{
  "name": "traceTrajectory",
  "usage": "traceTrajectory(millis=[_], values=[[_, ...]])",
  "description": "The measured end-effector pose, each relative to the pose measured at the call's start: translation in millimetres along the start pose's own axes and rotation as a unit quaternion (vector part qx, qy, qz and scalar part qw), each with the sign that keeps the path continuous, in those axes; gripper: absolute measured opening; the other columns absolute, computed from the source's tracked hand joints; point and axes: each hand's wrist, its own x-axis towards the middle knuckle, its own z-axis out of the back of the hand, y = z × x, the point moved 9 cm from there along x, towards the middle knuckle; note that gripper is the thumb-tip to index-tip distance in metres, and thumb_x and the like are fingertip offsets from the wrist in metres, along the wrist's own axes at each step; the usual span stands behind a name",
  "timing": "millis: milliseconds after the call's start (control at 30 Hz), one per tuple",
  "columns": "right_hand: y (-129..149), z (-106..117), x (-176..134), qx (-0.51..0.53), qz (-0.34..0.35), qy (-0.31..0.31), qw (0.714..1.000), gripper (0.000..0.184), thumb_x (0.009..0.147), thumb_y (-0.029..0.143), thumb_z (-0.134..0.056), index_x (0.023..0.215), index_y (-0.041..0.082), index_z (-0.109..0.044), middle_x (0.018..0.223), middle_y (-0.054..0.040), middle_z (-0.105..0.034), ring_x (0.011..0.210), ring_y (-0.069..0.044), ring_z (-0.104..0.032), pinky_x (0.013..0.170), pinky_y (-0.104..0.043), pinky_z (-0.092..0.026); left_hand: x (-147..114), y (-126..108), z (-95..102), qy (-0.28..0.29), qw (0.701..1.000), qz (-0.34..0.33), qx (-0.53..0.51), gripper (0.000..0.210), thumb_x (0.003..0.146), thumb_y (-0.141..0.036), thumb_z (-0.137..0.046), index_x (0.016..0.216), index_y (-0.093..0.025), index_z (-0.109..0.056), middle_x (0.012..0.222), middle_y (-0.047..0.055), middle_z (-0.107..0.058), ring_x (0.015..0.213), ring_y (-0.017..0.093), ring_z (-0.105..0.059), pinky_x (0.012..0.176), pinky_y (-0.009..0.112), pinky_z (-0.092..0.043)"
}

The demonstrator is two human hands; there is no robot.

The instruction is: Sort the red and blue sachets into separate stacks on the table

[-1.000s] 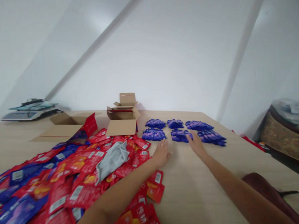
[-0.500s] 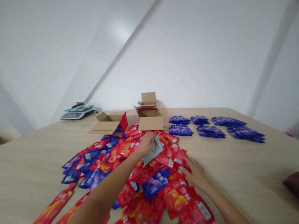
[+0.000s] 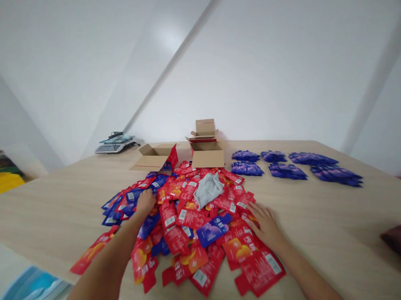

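Observation:
Red and blue flat pouches [image 3: 190, 217] lie in a loose heap in front of me. My left hand [image 3: 146, 201] rests on the heap's left side, among blue and red pouches. Its fingers point away from me and are mostly hidden, so whether it grips one cannot be told. A crumpled grey cloth [image 3: 208, 190] lies on top of the heap, touched by neither hand. At the right edge of the heap my right hand [image 3: 266, 225] lies with fingers spread over red pouches, holding nothing. A blue pouch [image 3: 213, 230] lies face up between the hands.
Open cardboard boxes [image 3: 207, 158] stand behind the heap, another box [image 3: 152, 161] to their left. Stacks of blue pouches [image 3: 287, 171] sit in rows at the right. A scale [image 3: 114, 146] is at the back left, a blue basin [image 3: 29, 291] below the table's left edge.
My left hand has let go of the grey cloth and moved left onto the pouches. The cloth stays on the heap. My right hand stays at the heap's right edge. The view has shifted slightly.

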Motion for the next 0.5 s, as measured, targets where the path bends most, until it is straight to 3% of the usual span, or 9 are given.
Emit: traceTrajectory(millis=[133, 300, 400, 500], values=[[41, 24, -16, 0.051, 0.058, 0.054, 0.996, 0.050, 0.089, 0.048, -0.041, 0.136, 0.031, -0.044, 0.143, -0.0047, -0.044, 0.134, -0.028, -0.034, 0.109, -0.053, -0.023, -15, 28, -0.7, 0.000, 0.999, 0.036, 0.030, 0.037, 0.086, -0.022, -0.033, 0.108, -0.004, -0.056, 0.114, 0.021, -0.060, 0.108, 0.030, -0.055, 0.087, 0.036, -0.042], [103, 21, -71, 0.084, 0.160, 0.194, 0.964, 0.064, 0.083, 0.055, -0.050, 0.142, 0.041, -0.028, 0.151, 0.0014, -0.031, 0.140, -0.031, -0.020, 0.111, -0.059, -0.010, -12, 42, 4.9, 0.006, 0.997, 0.049, 0.063, 0.048, 0.085, -0.037, -0.040, 0.119, -0.004, -0.050, 0.127, 0.022, -0.052, 0.118, 0.033, -0.046, 0.093, 0.040, -0.037], [109, 10, -84, 0.071, 0.162, 0.210, 0.961, 0.065, 0.083, 0.056, -0.051, 0.142, 0.041, -0.027, 0.150, 0.0009, -0.032, 0.139, -0.032, -0.021, 0.112, -0.060, -0.005, -3, 51, 6.6, 0.014, 0.994, 0.081, 0.071, 0.061, 0.080, -0.045, -0.047, 0.123, -0.002, -0.046, 0.129, 0.025, -0.049, 0.121, 0.038, -0.042, 0.094, 0.046, -0.034], [101, 1, -77, 0.052, 0.155, 0.206, 0.965, 0.063, 0.086, 0.055, -0.047, 0.143, 0.038, -0.026, 0.150, -0.0004, -0.033, 0.139, -0.032, -0.021, 0.112, -0.059, -0.007, 10, 58, 8.4, 0.015, 0.994, 0.088, 0.055, 0.074, 0.073, -0.049, -0.054, 0.124, 0.004, -0.044, 0.126, 0.032, -0.047, 0.119, 0.042, -0.041, 0.091, 0.048, -0.035]])
